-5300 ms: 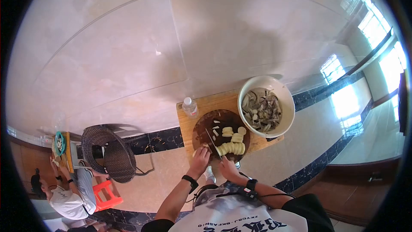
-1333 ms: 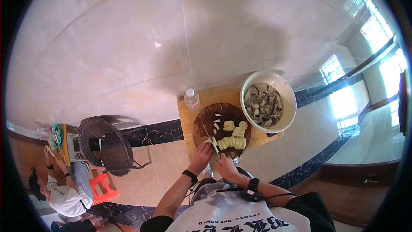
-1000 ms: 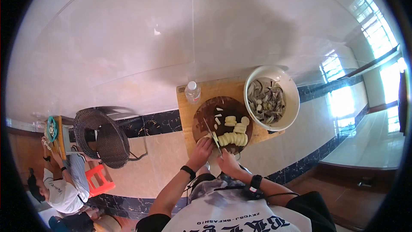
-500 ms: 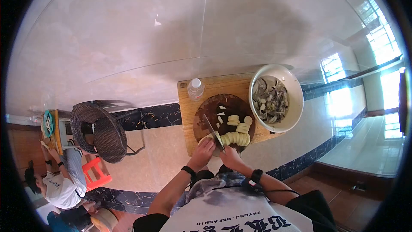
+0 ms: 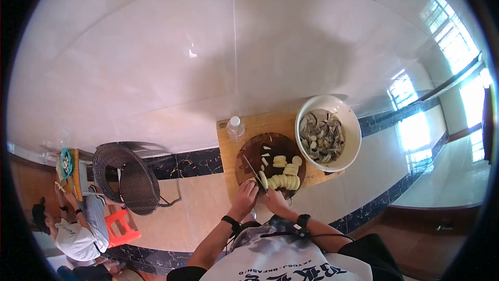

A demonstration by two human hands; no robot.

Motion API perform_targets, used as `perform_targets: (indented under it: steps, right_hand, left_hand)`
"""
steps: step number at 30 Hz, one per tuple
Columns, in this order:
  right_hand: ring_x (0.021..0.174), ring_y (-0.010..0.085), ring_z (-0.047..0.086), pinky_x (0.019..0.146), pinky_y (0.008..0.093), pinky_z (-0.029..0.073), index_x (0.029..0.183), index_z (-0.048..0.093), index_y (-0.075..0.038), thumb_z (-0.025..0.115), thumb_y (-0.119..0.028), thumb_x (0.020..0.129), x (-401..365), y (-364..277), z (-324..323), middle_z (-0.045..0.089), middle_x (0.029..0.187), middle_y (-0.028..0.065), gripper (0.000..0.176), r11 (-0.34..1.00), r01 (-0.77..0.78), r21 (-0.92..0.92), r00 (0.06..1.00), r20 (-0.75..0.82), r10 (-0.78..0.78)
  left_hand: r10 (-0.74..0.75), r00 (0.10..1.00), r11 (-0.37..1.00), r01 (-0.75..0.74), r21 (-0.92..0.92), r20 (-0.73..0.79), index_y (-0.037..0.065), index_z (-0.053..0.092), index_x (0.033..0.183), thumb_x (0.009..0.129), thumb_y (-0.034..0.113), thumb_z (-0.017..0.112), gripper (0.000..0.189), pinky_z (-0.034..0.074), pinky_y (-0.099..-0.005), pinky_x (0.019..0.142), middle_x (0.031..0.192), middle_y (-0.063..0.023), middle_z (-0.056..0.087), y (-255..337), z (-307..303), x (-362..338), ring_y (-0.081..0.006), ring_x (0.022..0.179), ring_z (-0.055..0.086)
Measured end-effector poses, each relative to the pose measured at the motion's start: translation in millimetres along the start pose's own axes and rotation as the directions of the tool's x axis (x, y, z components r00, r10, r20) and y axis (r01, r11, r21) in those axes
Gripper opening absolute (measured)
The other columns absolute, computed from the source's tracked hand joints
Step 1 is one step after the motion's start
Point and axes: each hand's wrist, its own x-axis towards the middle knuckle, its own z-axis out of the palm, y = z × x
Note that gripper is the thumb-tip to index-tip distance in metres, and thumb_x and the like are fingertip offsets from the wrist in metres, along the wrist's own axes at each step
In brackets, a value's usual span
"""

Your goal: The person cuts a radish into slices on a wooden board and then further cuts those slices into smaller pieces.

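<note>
The left hand (image 5: 245, 196) lay at the near edge of a round dark chopping board (image 5: 260, 148), its fingers bent close together and pressed down on the end of a pale vegetable (image 5: 254, 181). The view was too small to show how much of the piece the fingers covered. The right hand (image 5: 273, 202) sat just beside it, fingers wrapped tight around the handle of a knife (image 5: 253, 171). The blade ran slantwise away from the person across the board, its edge right against the vegetable and the left fingertips. To the right of the blade a row of cut slices (image 5: 283, 181) leaned on one another, with a few more slices and small bits farther back on the board.

The board rested on a small wooden table (image 5: 226, 156). A white bowl (image 5: 355, 131) of greyish peelings stood at the table's right end, touching the board's edge, and a clear bottle (image 5: 235, 128) stood at the far left corner. Well apart to the left were a wicker chair (image 5: 127, 177), a red stool (image 5: 122, 227) and another person (image 5: 70, 234) seated low.
</note>
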Motion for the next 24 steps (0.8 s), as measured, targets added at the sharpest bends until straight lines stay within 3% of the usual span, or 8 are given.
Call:
perform_targets:
  steps: [2,3,6,11,24]
  right_hand:
    - [0.088,0.0552,0.064,0.074,0.0596,0.051,0.102,0.055,0.008,0.059,-0.024,0.092,-7,-8,-6,0.065,0.085,0.0361,0.034,0.999,-0.034,0.035,0.999,-0.011,0.034]
    - [0.083,0.0494,0.067,0.07,0.0531,0.052,0.105,0.057,0.005,0.059,-0.023,0.09,-8,-5,-6,0.066,0.082,0.0309,0.032,0.999,-0.037,0.038,0.999,-0.011,0.038]
    - [0.081,0.0486,0.067,0.068,0.0513,0.052,0.106,0.057,0.005,0.06,-0.024,0.09,-10,4,-4,0.065,0.081,0.0305,0.033,0.999,-0.027,0.032,0.996,-0.085,0.029]
    - [0.08,0.0486,0.067,0.068,0.0525,0.052,0.109,0.057,0.005,0.06,-0.023,0.09,-13,8,-5,0.065,0.079,0.0302,0.033,1.0,0.016,0.026,0.997,-0.078,-0.014]
    - [0.078,0.0505,0.065,0.07,0.0572,0.05,0.107,0.056,0.005,0.058,-0.024,0.091,-30,-20,-14,0.065,0.078,0.0309,0.033,0.997,0.062,0.037,0.996,-0.059,-0.06]
  left_hand:
    - [-0.02,1.0,0.999,0.02,0.035,0.009,-0.002,0.062,0.113,0.086,0.008,0.062,0.028,0.047,-0.0456,0.103,0.12,-0.0193,0.059,4,-5,1,-0.0387,0.118,0.056]
    - [-0.02,1.0,0.999,0.02,0.037,0.001,-0.002,0.062,0.113,0.086,0.008,0.063,0.029,0.047,-0.0457,0.103,0.12,-0.0192,0.059,6,-7,2,-0.0388,0.118,0.056]
    - [-0.033,0.999,0.998,0.033,0.047,-0.009,-0.002,0.062,0.115,0.085,0.008,0.065,0.031,0.047,-0.0461,0.103,0.122,-0.0193,0.058,11,-12,2,-0.0389,0.119,0.055]
    - [-0.05,0.997,0.994,0.044,0.105,0.062,-0.002,0.061,0.119,0.084,0.008,0.066,0.037,0.046,-0.0465,0.104,0.125,-0.0201,0.056,11,-7,-4,-0.0394,0.123,0.052]
    - [-0.016,1.0,0.996,0.014,0.089,0.021,-0.005,0.06,0.116,0.084,0.007,0.063,0.035,0.046,-0.0451,0.104,0.125,-0.0225,0.055,0,10,-11,-0.0397,0.122,0.052]
